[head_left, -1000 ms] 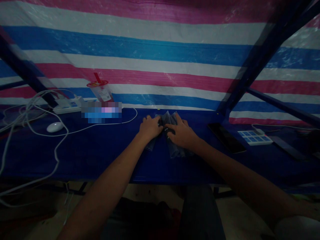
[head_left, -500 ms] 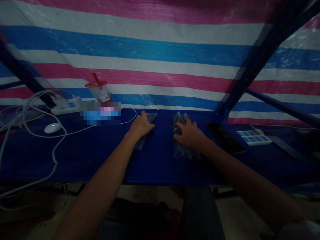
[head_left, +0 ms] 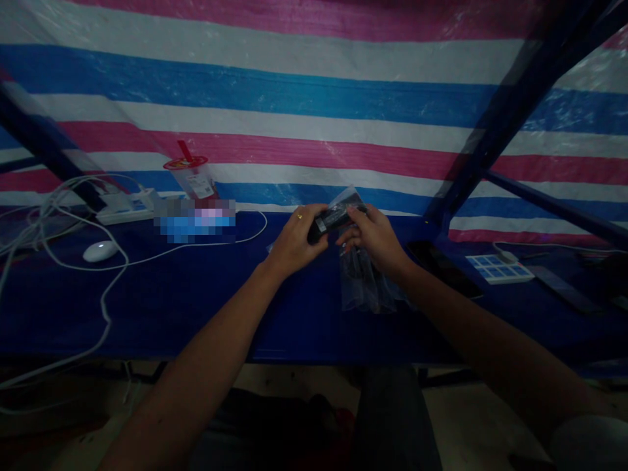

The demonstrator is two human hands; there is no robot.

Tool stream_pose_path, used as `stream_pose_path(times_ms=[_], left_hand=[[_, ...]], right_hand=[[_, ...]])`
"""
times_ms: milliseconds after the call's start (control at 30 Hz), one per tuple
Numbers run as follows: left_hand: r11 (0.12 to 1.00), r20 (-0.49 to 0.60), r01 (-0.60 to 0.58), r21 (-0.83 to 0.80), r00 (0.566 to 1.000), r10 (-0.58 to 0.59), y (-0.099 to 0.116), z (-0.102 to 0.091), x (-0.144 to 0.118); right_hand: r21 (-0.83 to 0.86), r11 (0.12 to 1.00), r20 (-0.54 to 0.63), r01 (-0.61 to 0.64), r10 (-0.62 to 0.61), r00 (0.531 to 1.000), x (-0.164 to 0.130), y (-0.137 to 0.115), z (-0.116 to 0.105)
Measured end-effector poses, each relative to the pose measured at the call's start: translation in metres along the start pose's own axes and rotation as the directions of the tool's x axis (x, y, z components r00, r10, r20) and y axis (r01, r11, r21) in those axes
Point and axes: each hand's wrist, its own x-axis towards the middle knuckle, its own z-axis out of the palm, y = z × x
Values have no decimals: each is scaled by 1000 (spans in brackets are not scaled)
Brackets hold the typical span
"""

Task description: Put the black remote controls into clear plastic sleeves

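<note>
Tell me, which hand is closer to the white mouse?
Left. The left hand is up over the middle of the table, with the white mouse far off to its left; the right hand is farther still.

The scene is dim and underexposed. Most light falls on the striped tarp, brightest toward its top. Below the tarp, the blue surface sinks into deep shadow, and the floor beneath it is nearly black. Straight bars bend near the frame edges, a wide-lens distortion. A pixelated patch sits at the tarp's lower left.
</note>
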Motion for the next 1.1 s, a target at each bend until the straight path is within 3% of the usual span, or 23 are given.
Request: stream_pose_path(times_ms=[100, 167, 267, 367, 700, 900, 1100], left_hand=[[999, 57, 31, -27, 998, -29, 0, 4, -1], [993, 128, 118, 26, 984, -121, -5, 5, -3], [946, 211, 285, 151, 926, -313, -15, 6, -7], [904, 222, 398, 154, 878, -424, -23, 9, -10], [833, 213, 547, -85, 827, -521, -24, 18, -13], [803, 159, 582, -125, 811, -563, -26, 16, -13], [804, 148, 588, -89, 806, -573, -30, 13, -14]], right_hand=[[50, 999, -70, 12, -8, 997, 5, -3, -5], [45, 998, -119, 35, -30, 992, 10, -6, -13], [3, 994, -187, 109, -106, 977, 17, -12, -26], [-72, 985, -182, 156, -166, 969, 20, -18, -31], [-284, 936, -76, 207, -237, 968, 34, -40, -2], [-247, 935, -36, 255, -272, 962, 38, -54, 15], [-192, 946, -64, 262, -279, 958, 35, -59, 10]])
